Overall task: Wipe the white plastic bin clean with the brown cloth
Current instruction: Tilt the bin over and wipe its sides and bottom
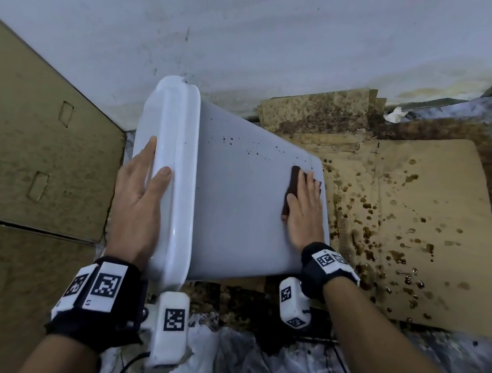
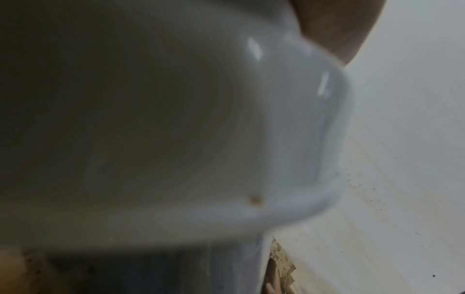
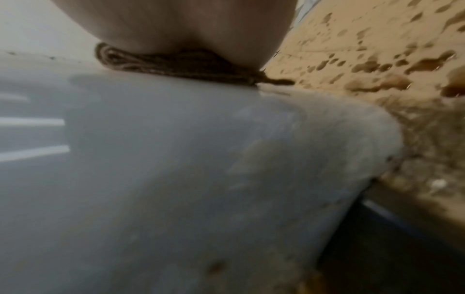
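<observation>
Head view is showing the white rectangular plastic bin (image 1: 237, 191) lying on its side over stained brown cardboard sheets (image 1: 427, 215), the left hand (image 1: 139, 201) steadying its glossy rim with straight fingers while the right hand (image 1: 303, 211) is pressing the folded brown cloth (image 1: 291, 190) flat near the base. Judging by its smooth hollow shell, the bin is probably handling as light, stiff and slippery, so the rolled rim is offering the surest hold; no brand or legible writing is appearing, only square coded markers on the black wrist straps (image 1: 102, 289).

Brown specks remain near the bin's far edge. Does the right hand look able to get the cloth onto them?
Probably yes: the right hand already presses the brown cloth on that wall, nothing between it and the specks.
</observation>
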Motion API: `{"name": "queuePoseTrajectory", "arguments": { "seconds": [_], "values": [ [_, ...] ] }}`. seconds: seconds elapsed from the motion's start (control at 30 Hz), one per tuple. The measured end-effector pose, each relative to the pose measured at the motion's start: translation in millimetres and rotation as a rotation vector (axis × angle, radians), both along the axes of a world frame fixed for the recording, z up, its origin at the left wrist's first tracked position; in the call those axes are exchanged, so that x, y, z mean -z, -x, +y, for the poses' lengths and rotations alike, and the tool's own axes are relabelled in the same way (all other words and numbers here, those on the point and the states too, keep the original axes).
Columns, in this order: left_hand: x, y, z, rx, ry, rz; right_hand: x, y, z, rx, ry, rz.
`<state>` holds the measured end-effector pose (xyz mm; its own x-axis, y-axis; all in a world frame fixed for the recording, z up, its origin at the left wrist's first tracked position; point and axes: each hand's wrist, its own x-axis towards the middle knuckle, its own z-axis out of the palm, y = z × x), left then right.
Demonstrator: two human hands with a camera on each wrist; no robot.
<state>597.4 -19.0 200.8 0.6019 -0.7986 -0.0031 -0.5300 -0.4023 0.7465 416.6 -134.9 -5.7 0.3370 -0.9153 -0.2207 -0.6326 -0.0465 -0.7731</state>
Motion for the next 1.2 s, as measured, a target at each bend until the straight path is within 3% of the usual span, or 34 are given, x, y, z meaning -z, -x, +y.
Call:
{"name": "queuePoseTrajectory", "arguments": {
  "seconds": [0.13, 0.3, 0.47, 0.57, 0.7, 0.9, 1.07, 1.2],
  "values": [
    [1, 1, -1, 0.004, -0.002, -0.012, -37, -19, 16, 0.052, 0.028, -0.092],
    [1, 0, -2, 0.007, -0.011, -0.021, -90, -44, 41, -0.143, 0.195, -0.282],
    [1, 0, -2, 0.006, -0.008, -0.021, -70, -30, 31, -0.145, 0.195, -0.265],
    [1, -1, -1, -0.004, -0.008, -0.014, -40, -8, 12, 0.000, 0.046, -0.183],
    [1, 0, -2, -0.009, 0.011, -0.006, -4, 21, -8, 0.010, -0.030, 0.005],
    [1, -2, 0, -0.008, -0.008, -0.006, 11, 8, -10, 0.073, -0.036, 0.066],
    [1, -2, -1, 0.000, -0.021, -0.023, -35, -6, 17, -0.043, 0.100, -0.188],
    [-1, 1, 0, -0.005, -0.015, -0.011, -30, -3, 13, -0.063, 0.119, -0.240]
  ]
}}
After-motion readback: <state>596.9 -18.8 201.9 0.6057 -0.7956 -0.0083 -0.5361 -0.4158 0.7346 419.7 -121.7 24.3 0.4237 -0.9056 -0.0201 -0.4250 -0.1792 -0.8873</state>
